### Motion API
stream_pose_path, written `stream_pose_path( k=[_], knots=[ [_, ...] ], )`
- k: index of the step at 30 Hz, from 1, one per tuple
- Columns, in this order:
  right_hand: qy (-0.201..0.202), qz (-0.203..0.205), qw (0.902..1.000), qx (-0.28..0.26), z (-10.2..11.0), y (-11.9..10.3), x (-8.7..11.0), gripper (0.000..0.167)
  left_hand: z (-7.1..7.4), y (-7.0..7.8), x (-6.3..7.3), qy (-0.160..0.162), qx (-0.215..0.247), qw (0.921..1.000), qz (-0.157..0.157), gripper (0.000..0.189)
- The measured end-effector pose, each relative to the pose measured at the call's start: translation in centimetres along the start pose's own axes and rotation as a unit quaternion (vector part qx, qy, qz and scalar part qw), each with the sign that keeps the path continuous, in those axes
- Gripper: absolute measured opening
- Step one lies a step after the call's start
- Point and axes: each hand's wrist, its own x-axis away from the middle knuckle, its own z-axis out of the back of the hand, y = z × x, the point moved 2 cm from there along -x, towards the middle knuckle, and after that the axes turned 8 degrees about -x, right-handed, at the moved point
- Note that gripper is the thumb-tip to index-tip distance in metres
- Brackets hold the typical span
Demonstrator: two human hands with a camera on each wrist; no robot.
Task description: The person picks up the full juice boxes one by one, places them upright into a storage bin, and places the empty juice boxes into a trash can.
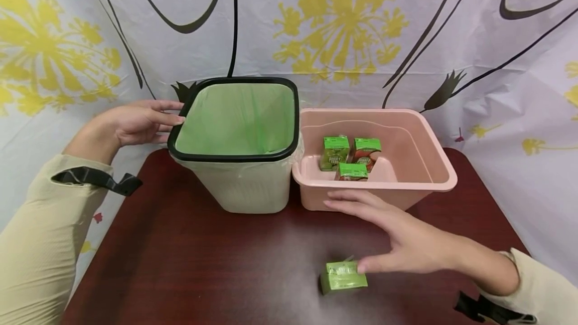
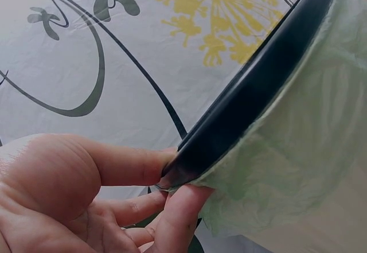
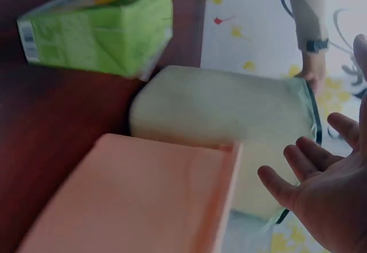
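Observation:
A white trash bin (image 1: 253, 184) with a black rim (image 1: 235, 158) and a green plastic liner (image 1: 235, 114) stands left of centre. At the rim's left side my left hand (image 1: 144, 122) pinches the edge; the left wrist view shows the thumb (image 2: 132, 166) against the rim and a finger below it. My right hand (image 1: 402, 239) is spread in the air in front of the pink basin (image 1: 361, 192), holding nothing. A small green juice box (image 1: 344, 276) stands on the table below its thumb; the right wrist view shows the juice box (image 3: 97, 35) apart from the hand.
Inside the pink basin sit three more green-topped juice boxes (image 1: 334, 154). The basin stands against the bin's right side. Both are on a dark red-brown table (image 1: 203, 265). A white cloth (image 1: 253, 29) with yellow flowers hangs behind and beside the table.

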Motion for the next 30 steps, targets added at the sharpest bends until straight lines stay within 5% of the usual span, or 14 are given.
stream_pose_path(
  k=[13,23,30],
  knots=[
    [0.034,0.004,0.9952,-0.091,-3.3,4.6,5.6,0.100,-0.1,-0.1,0.0,0.004,0.003,1.0000,0.002,0.071],
    [0.018,-0.016,0.9884,-0.150,-6.7,7.1,6.5,0.101,-0.1,0.0,0.1,0.007,0.014,0.9999,0.006,0.072],
    [-0.004,-0.029,0.9744,-0.223,-8.4,8.3,6.4,0.111,-0.2,0.1,0.3,0.006,0.017,0.9998,0.006,0.073]
  ],
)
